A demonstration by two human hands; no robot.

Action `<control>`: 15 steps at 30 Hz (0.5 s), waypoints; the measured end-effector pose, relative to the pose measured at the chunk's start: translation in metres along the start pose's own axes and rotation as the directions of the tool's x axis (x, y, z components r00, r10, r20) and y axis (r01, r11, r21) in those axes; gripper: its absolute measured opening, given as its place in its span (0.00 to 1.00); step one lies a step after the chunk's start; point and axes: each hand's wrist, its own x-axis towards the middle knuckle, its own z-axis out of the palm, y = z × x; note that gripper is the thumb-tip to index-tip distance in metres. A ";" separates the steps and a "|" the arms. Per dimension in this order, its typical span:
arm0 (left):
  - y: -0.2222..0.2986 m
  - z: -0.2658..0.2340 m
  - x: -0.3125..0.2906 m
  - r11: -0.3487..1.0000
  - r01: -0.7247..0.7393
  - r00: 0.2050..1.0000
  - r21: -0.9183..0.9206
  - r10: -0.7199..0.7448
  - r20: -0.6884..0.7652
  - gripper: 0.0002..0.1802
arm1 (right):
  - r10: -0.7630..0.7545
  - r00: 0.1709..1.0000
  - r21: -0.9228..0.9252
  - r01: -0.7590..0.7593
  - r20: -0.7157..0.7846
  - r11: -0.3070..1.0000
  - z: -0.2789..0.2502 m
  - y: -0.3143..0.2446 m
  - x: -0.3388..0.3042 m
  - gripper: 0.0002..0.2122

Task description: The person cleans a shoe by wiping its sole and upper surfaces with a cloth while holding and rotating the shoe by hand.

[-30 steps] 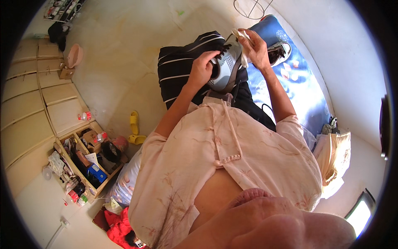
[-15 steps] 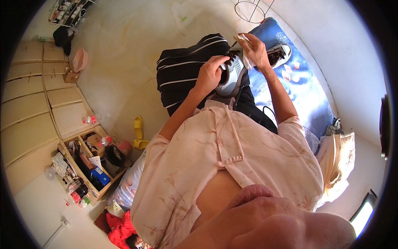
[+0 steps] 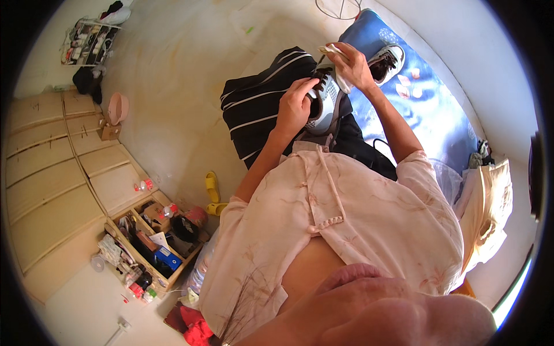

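A light grey-and-white sneaker (image 3: 328, 106) with dark laces lies over my lap. My left hand (image 3: 295, 106) is closed on its collar and tongue, the thumb side hidden from view. In my right hand (image 3: 353, 68) a white cloth (image 3: 344, 82) is pinched, hanging down against the side of the sneaker near the laces. A second sneaker (image 3: 388, 62), pale with dark laces, rests on the blue patterned cover (image 3: 424, 109) just right of my right hand. Black fabric with white stripes (image 3: 259, 95) spreads over my lap beneath the left hand.
Yellow slippers (image 3: 212, 187) lie on the floor to the left. Beyond them are an open drawer of odds and ends (image 3: 135, 251), light wooden cabinets (image 3: 52, 184) and a pink basin (image 3: 118, 108). A wire stand (image 3: 340, 8) is at the far edge, cream fabric (image 3: 490, 202) at the right.
The view has shifted, so the room's left side sits lower and farther right. My right hand and the cloth have moved slightly against the sneaker; my left hand keeps its hold.
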 end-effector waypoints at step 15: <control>-0.010 -0.002 0.002 0.999 0.034 0.999 -0.020 -0.034 -0.007 0.26 | 0.044 0.999 0.018 -0.044 -0.028 0.999 0.009 -0.001 0.002 0.16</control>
